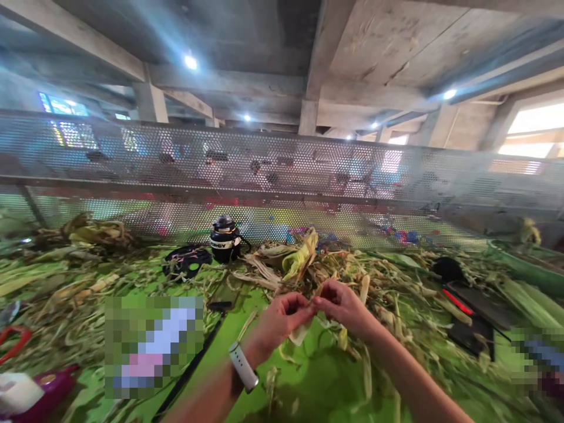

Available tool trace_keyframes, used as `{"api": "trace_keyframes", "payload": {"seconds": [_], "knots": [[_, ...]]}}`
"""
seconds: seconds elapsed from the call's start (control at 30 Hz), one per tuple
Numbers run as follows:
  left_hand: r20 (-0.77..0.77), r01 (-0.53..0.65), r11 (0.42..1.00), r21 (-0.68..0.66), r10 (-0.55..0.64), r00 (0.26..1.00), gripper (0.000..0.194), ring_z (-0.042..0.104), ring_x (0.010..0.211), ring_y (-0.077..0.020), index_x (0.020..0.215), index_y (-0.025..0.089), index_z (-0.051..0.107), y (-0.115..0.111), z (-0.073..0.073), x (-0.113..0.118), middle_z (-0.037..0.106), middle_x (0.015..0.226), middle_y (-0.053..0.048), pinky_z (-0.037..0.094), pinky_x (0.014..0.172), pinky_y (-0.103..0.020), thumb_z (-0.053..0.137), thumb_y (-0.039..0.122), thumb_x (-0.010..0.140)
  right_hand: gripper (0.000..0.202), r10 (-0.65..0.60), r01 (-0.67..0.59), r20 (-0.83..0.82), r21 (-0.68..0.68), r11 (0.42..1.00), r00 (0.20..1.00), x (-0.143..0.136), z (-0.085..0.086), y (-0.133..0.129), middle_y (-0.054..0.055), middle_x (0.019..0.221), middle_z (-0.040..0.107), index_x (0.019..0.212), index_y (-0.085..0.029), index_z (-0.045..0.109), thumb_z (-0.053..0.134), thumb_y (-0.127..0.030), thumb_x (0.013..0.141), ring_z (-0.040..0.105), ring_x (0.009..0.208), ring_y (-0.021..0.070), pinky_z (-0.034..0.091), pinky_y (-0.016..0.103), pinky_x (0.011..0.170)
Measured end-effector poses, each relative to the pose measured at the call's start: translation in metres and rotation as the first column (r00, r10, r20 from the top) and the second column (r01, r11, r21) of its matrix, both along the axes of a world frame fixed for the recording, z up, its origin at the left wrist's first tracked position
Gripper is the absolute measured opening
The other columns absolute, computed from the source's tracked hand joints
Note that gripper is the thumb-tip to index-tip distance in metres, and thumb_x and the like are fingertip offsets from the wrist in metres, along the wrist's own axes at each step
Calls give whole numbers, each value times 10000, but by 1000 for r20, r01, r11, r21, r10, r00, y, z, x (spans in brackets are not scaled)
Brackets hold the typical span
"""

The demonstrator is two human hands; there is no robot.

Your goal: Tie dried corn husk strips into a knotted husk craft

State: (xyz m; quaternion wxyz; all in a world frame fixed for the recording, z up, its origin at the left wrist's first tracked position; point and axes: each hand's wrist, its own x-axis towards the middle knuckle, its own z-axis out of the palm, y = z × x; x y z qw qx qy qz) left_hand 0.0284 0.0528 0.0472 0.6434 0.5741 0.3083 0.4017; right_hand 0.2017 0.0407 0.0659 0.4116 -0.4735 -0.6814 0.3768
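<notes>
Above the green tabletop (pixel 247 364), my left hand (pixel 282 320) and my right hand (pixel 343 305) meet at their fingertips, both pinched. Between them is a small piece of pale husk (pixel 300 333) that hangs below the fingers. A white band circles my left wrist. Just beyond the hands lies a heap of dry husks (pixel 268 261) with a yellow-green husk (pixel 302 255) standing out of it. Torn husk strips are scattered under and beside my right forearm.
A black bottle (pixel 224 238) stands behind, beside a black round object (pixel 187 261). Orange-handled scissors (pixel 15 341) lie far left. Dark flat objects (pixel 473 335) and a green basin (pixel 529 267) are at right. A perforated metal screen (pixel 282 170) runs across, with people behind it.
</notes>
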Motion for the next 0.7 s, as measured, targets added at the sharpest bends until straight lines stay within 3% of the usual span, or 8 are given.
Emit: {"api": "trace_keyframes", "payload": {"seconds": [0.13, 0.3, 0.4, 0.5, 0.7], "knots": [[-30, 66, 997, 30, -65, 997, 444, 338, 528, -71, 619, 160, 480, 0, -3, 0, 426, 563, 66, 244, 513, -221, 726, 529, 589, 379, -109, 115, -118, 48, 992, 987, -15, -8, -5, -59, 539, 409, 651, -175, 487, 649, -512, 710, 363, 511, 85, 288, 212, 478], [-158, 175, 976, 133, -153, 976, 409, 359, 543, -80, 599, 158, 476, 7, -9, -6, 428, 562, 62, 255, 520, -222, 721, 485, 622, 406, -142, 146, -137, 20, 989, 980, -19, -10, -8, -68, 515, 358, 579, -186, 425, 615, -513, 726, 322, 482, 75, 257, 208, 444], [-183, 143, 972, 185, -109, 977, 367, 383, 579, -90, 661, 149, 516, 9, -9, -7, 453, 606, 51, 282, 539, -223, 714, 458, 648, 421, -181, 186, -133, 24, 982, 974, -23, -15, -6, -75, 485, 353, 566, -190, 412, 611, -527, 722, 321, 450, 68, 255, 204, 424], [-129, 99, 978, 183, -76, 989, 366, 414, 615, -95, 734, 145, 530, 9, -8, -7, 494, 668, 35, 317, 568, -223, 723, 444, 648, 435, -144, 139, -166, -40, 990, 976, -25, -18, -6, -69, 477, 412, 585, -184, 443, 624, -562, 699, 362, 427, 64, 277, 198, 414], [-12, 140, 987, 83, -140, 990, 411, 322, 484, -58, 578, 161, 448, 4, -2, -8, 410, 513, 75, 243, 471, -201, 729, 455, 638, 443, -91, 14, -375, -203, 979, 922, -22, -12, -11, -81, 453, 442, 638, -174, 469, 701, -551, 647, 346, 383, 39, 217, 175, 376]]}}
